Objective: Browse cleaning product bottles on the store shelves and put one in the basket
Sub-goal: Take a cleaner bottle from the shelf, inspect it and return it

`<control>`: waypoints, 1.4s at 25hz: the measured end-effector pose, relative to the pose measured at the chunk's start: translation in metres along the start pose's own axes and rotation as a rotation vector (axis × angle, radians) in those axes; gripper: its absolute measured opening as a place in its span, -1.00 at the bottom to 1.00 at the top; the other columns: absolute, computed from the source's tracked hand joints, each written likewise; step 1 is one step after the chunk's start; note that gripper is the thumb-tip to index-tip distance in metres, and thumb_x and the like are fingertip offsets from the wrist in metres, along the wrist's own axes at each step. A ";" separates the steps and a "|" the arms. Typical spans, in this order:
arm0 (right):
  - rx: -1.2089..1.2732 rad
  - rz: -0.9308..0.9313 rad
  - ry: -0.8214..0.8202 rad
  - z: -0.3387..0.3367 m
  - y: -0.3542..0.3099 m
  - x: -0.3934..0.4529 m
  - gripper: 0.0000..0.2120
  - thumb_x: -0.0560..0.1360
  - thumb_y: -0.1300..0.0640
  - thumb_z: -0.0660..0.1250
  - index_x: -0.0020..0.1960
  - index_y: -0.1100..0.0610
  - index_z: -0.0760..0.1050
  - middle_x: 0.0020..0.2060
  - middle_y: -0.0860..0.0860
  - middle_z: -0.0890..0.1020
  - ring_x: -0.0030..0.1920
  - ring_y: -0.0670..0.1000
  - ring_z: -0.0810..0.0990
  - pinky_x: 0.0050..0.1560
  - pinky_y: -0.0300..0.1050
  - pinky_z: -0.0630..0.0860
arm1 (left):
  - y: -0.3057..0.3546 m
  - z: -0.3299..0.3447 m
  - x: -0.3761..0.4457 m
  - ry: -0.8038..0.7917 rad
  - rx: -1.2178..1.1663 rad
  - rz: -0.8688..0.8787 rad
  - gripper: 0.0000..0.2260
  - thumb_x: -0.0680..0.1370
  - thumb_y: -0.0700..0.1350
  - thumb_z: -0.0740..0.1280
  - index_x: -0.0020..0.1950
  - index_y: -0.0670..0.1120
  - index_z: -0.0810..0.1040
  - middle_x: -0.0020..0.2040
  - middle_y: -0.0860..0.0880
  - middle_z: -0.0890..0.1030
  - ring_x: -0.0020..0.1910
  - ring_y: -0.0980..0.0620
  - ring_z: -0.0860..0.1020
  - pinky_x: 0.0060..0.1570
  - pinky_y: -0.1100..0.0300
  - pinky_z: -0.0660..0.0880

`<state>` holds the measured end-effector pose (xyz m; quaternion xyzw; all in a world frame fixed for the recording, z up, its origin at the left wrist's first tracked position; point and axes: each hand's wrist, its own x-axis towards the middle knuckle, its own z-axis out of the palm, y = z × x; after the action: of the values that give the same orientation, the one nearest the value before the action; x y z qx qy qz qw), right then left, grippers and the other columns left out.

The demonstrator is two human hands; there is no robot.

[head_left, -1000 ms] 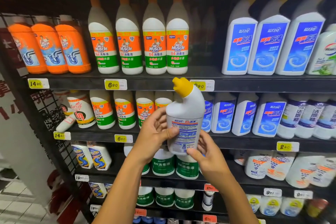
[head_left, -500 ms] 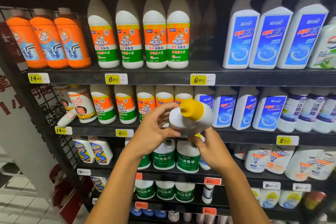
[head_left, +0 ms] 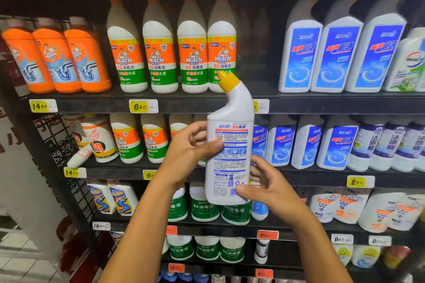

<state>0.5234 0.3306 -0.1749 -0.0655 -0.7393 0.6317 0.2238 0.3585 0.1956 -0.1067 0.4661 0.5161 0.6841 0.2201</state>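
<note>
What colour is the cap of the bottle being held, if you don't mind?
Yellow; the cap tops the white bottle, clearest in the head view.

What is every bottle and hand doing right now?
white bottle with yellow cap: upright, held off the shelf, back label facing us
left hand: gripping its middle
right hand: gripping its bottom
orange drain cleaner bottles: standing on the shelf
small white bottle: tipped over, leaning

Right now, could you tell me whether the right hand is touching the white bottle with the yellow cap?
Touching. The head view shows the right hand with its thumb pressed on the lower label of the white bottle.
</note>
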 end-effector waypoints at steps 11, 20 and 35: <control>0.327 0.133 0.069 0.015 -0.066 -0.002 -0.67 0.40 0.04 0.51 0.08 0.20 0.67 -0.02 0.15 0.73 -0.21 0.01 0.70 -0.36 -0.15 0.61 | 0.022 0.011 0.023 0.169 -0.017 -0.319 -0.72 0.47 0.06 0.46 -0.11 -0.17 0.69 -0.18 -0.11 0.73 -0.28 0.03 0.70 -0.42 0.29 0.53; 0.367 0.157 0.134 0.017 -0.071 0.005 -0.70 0.34 -0.07 0.44 -0.07 0.10 0.74 -0.09 0.11 0.75 -0.28 0.00 0.72 -0.43 -0.20 0.60 | 0.020 0.013 0.028 0.200 -0.059 -0.355 -0.71 0.49 0.07 0.45 -0.14 -0.16 0.69 -0.17 -0.13 0.73 -0.24 -0.01 0.71 -0.40 0.26 0.55; -0.370 -0.097 0.393 0.043 -0.048 0.024 -0.25 0.20 -0.27 0.52 0.34 -0.23 0.36 0.24 -0.19 0.50 0.20 -0.22 0.54 0.14 -0.21 0.54 | 0.026 0.013 0.035 0.221 -0.058 -0.013 -0.80 0.47 -0.23 0.48 0.05 -0.20 0.56 -0.13 -0.07 0.74 -0.16 0.00 0.72 -0.28 0.24 0.59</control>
<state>0.4927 0.2912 -0.1269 -0.1910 -0.7868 0.4499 0.3770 0.3586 0.2196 -0.0683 0.3780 0.5201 0.7446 0.1795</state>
